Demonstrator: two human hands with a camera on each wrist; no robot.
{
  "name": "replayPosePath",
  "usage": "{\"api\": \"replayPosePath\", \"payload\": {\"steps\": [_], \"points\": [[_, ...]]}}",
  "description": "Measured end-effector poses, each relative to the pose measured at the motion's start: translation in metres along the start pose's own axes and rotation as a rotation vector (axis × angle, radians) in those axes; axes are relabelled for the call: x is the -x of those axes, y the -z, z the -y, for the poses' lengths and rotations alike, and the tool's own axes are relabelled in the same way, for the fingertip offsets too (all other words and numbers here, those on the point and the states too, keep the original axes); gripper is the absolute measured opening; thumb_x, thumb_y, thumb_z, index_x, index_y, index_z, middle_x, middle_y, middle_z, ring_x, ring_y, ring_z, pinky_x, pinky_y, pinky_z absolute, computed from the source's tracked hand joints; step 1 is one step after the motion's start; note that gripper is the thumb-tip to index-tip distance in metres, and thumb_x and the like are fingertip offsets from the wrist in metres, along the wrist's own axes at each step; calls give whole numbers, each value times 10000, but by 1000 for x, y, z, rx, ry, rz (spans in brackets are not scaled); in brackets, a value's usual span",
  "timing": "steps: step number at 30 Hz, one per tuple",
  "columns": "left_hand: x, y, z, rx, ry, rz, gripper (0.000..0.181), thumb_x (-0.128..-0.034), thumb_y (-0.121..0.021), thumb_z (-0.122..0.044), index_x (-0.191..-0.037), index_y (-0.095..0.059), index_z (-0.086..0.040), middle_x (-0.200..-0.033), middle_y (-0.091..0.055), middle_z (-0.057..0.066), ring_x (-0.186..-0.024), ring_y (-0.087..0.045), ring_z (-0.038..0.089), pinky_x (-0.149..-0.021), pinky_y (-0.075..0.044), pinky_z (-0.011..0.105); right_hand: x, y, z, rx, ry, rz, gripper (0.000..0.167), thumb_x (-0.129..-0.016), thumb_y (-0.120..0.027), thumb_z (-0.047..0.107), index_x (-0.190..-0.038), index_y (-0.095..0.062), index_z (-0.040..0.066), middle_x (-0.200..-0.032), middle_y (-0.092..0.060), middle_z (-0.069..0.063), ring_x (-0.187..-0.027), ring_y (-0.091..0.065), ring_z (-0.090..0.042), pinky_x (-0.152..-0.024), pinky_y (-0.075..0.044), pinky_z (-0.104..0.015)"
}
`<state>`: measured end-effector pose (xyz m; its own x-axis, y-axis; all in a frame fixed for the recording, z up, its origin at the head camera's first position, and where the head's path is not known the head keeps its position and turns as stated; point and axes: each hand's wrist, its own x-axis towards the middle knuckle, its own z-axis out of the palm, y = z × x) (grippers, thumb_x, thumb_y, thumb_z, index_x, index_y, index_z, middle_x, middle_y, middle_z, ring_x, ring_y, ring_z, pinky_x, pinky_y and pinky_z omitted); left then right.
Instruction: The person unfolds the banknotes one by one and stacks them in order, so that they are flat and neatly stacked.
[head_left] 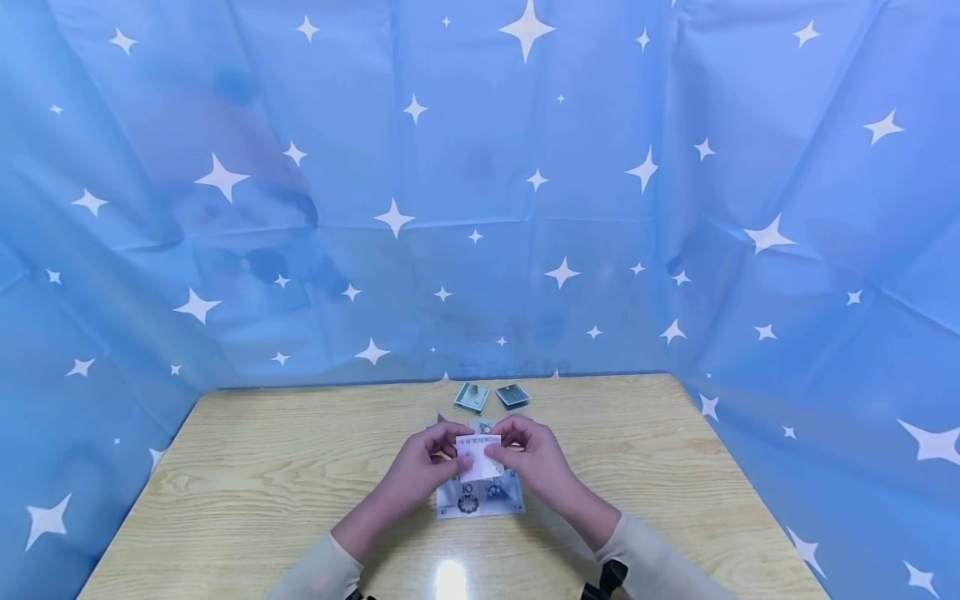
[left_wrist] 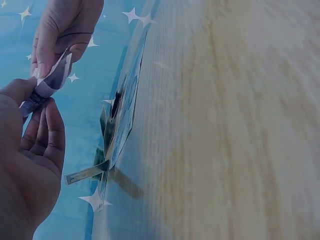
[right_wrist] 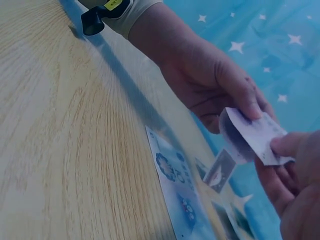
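Both hands hold a pale, folded paper note (head_left: 480, 463) above the table. My left hand (head_left: 417, 467) pinches its left side between thumb and fingers, and my right hand (head_left: 534, 458) pinches its right side. In the left wrist view the note (left_wrist: 50, 82) looks bent over, with a loose edge up. The right wrist view shows the folded note (right_wrist: 255, 135) with a layer curling beneath. Under the hands lies a bluish printed note (head_left: 480, 502) marked 10, flat on the table; other paper behind it is partly hidden by the hands.
Two small folded notes, one greenish (head_left: 472, 397) and one darker (head_left: 513, 395), lie near the back edge of the wooden table (head_left: 300, 467). A blue curtain (head_left: 480, 167) with white stars hangs behind and beside it.
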<state>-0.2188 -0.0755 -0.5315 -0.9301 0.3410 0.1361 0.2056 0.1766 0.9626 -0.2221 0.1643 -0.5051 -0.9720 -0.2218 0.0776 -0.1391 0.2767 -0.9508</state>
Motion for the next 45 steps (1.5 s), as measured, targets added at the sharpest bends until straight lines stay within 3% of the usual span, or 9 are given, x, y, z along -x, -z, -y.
{"api": "replayPosePath", "payload": {"steps": [6, 12, 16, 22, 26, 29, 32, 38, 45], "points": [[0, 0, 0, -25, -5, 2, 391, -990, -847, -146, -1364, -734, -154, -1043, -706, 30, -970, -692, 209, -827, -617, 296, 2, 0, 4, -24, 4, 8, 111, -979, -838, 54, -1022, -735, 50, -941, -684, -49, -851, -602, -185, -748, -511, -247], [1, 0, -4, -48, -35, 3, 369, -997, -841, -140, -1349, -739, -103, -1021, -705, 37, -936, -682, 197, -802, -615, 294, 4, 2, 6, -66, -9, 76, 143, -996, -813, 41, -1102, -737, -16, -916, -734, -79, -785, -616, -146, -699, -514, -219], [2, 0, -5, -61, -48, 1, 318, -998, -838, -129, -1305, -758, -136, -1053, -707, 31, -964, -679, 194, -818, -619, 299, 4, 3, 7, -85, -3, 100, 164, -998, -806, 29, -1139, -740, -23, -933, -744, -100, -782, -639, -141, -704, -539, -216], [1, 4, -2, -75, -77, -1, 317, -987, -853, -178, -1290, -767, -215, -1230, -701, -13, -1126, -668, 242, -966, -606, 410, 4, 5, 6, -123, -20, 83, 169, -992, -803, 17, -1146, -740, -15, -963, -763, -96, -830, -709, -165, -737, -590, -238], [1, 8, -1, -48, -99, 5, 295, -994, -852, -227, -1275, -764, -225, -1382, -683, 47, -1271, -636, 280, -1115, -527, 563, 4, 8, 4, -141, -24, 63, 183, -990, -795, 6, -1156, -726, -27, -987, -764, -101, -862, -730, -179, -761, -607, -252], [2, 11, -1, -33, -78, 3, 275, -998, -848, -263, -1254, -751, -241, -1410, -681, 59, -1335, -617, 258, -1186, -464, 577, 5, 11, 3, -153, -21, 57, 206, -992, -793, 11, -1172, -711, -48, -1009, -764, -113, -875, -737, -179, -777, -618, -263], [3, 12, -2, 1, -35, 4, 244, -1015, -830, -276, -1235, -736, -233, -1325, -713, 35, -1272, -644, 241, -1125, -515, 513, 7, 13, 3, -166, -23, 46, 229, -989, -802, 26, -1178, -705, -58, -1023, -765, -113, -874, -741, -171, -782, -624, -267], [4, 13, -2, 85, 13, -10, 247, -1040, -796, -188, -1277, -735, -156, -1225, -730, 54, -1071, -687, 246, -868, -616, 328, 9, 17, 2, -175, -48, 18, 244, -985, -813, 38, -1177, -701, -63, -1037, -764, -113, -884, -737, -163, -803, -626, -265], [3, 12, -2, 87, 18, -34, 242, -1029, -805, -157, -1268, -773, -173, -1225, -746, 38, -1061, -697, 240, -825, -627, 312, 11, 19, 3, -190, -75, 20, 262, -986, -803, 19, -1193, -688, -94, -1071, -757, -156, -894, -726, -164, -807, -620, -252]]}}
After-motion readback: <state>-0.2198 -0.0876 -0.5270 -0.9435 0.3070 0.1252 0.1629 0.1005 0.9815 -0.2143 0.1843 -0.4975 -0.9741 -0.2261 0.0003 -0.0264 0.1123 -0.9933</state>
